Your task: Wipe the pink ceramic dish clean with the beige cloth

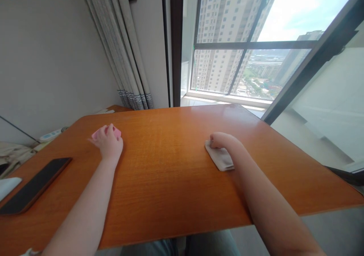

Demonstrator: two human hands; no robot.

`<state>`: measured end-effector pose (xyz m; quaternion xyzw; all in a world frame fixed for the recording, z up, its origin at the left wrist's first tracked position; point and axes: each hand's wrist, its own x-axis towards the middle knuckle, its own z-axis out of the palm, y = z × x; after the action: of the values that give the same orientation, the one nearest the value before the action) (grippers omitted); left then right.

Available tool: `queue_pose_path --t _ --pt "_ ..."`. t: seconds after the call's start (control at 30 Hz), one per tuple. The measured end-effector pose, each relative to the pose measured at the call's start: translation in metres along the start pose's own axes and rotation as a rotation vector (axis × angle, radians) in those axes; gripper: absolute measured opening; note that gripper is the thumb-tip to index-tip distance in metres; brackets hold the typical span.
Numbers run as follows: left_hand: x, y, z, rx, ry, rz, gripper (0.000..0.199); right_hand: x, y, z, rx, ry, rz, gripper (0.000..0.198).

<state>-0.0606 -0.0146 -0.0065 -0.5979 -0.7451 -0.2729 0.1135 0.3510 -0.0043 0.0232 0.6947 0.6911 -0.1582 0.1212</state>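
Observation:
On the left part of the wooden table, my left hand is closed over a pink object whose kind I cannot make out. The fingers cover much of it, and the hand is a little blurred. Farther right, my right hand is closed on the far edge of a folded light-grey cloth. That cloth lies flat on the tabletop, and my wrist and forearm cover part of its right side.
A long black pad with a brown edge lies at the table's left, beside a white item. A white power strip sits beyond the left edge. Behind the table are a grey curtain and a large window.

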Motion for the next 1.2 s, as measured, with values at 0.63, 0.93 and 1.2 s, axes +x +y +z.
queue_pose_path --t 0.63,0.93,1.2 --pt "-0.111 0.091 -0.001 0.030 -0.640 0.467 0.053 0.031 -0.069 0.062 0.560 0.568 -0.420 0.037" --pt "-0.094 -0.037 -0.030 0.219 -0.538 -0.007 0.049 0.022 -0.077 0.062 0.345 0.571 -0.448 0.031" --pt "-0.081 -0.035 -0.045 0.210 -0.502 -0.021 0.034 0.024 -0.084 0.068 0.483 0.579 -0.559 0.029"
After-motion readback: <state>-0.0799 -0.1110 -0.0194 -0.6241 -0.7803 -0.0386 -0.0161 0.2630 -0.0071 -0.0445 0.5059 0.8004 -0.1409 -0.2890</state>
